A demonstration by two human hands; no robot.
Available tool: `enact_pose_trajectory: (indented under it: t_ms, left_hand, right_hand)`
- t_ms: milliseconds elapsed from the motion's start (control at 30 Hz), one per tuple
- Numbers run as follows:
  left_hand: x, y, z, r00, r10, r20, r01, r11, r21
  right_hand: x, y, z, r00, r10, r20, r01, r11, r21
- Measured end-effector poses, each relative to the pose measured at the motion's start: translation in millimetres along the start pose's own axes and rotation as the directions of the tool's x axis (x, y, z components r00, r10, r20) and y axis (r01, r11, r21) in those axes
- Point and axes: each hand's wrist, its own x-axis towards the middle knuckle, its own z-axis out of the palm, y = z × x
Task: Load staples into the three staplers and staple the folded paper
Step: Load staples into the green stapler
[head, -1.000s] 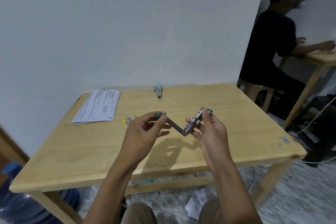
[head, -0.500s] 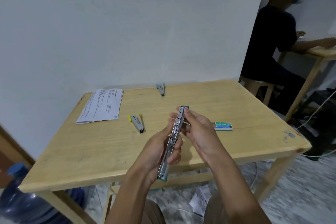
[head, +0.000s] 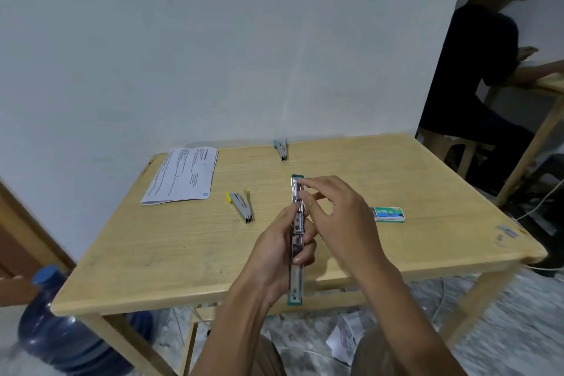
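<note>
- Three staplers show: a green-ended stapler (head: 296, 238) held above the near half of the surface (head: 189, 253), a yellow-ended stapler (head: 241, 206) lying left of the hands, and a blue-ended stapler (head: 281, 149) near the far edge by the wall.
- The left hand (head: 274, 256) is wrapped round the middle of the green-ended stapler, fingers curled over its right side, thumb on the left.
- The right hand (head: 338, 217) has its fingertips pressed together at the upper part of the opened metal channel; whether a strip of staples sits between them is too small to tell.
- The held stapler is swung fully open into one straight line. Its long axis runs away from the person, nearly vertical in the view, one green end far and the other near, below the left hand.
- My reading: the loading step is in hand for this first stapler, at seating staples in the channel.
- The next move likely calls for a steady left-hand hold while the right hand settles the strip flat in the track, then folds the top down until it closes.
- The staple box (head: 389, 214) lies just right of the hands; the folded paper (head: 183, 175) lies at the far left, unstapled as far as I can see.
- The other two staplers lie partly open, pointing toward the person.
</note>
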Motion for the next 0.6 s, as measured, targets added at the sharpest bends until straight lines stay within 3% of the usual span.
enact_pose_trajectory:
  t_ms: [333,600]
  left_hand:
    - [3.6,2.7,-4.5,0.997,0.045,-0.061,-0.043,0.999,0.024]
    - [6.7,-1.4,-8.7,0.986,0.031,-0.164,-0.038,0.998,-0.041]
  right_hand:
    - [3.7,6.3,0.7,0.992,-0.089,0.092,0.081,0.994,0.078]
    - [-10.5,8.7,5.8,0.988,-0.149,0.025,0.144,0.978,0.150]
